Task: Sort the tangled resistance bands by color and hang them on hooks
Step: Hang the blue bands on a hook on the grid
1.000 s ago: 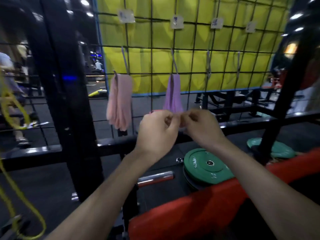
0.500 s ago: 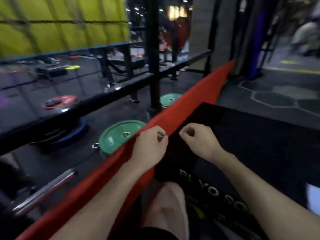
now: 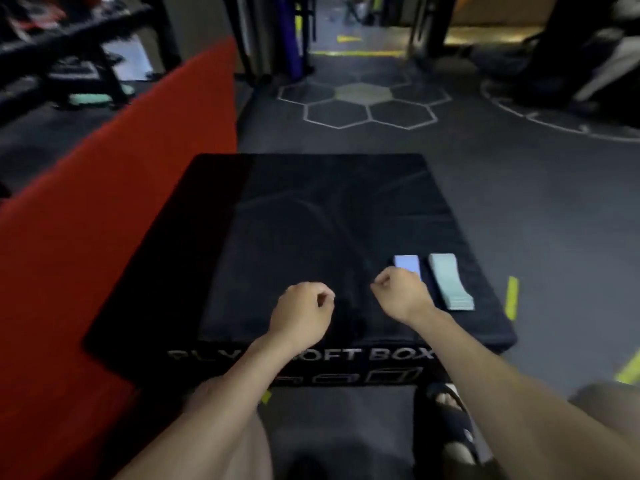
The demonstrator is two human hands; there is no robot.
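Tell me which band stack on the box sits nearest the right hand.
The blue stack: it lies directly beside the right hand, partly hidden behind it. The mint stack lies farther right.

Blue band half hidden behind right hand; blurred background.

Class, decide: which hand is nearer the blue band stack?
Right. The right hand partly overlaps the blue band stack; the left hand is further left, over the black box.

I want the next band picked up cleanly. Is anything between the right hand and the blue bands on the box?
Nothing visible. The right hand hovers right beside the blue bands, partly covering their near end; the mint bands lie apart on the far side.
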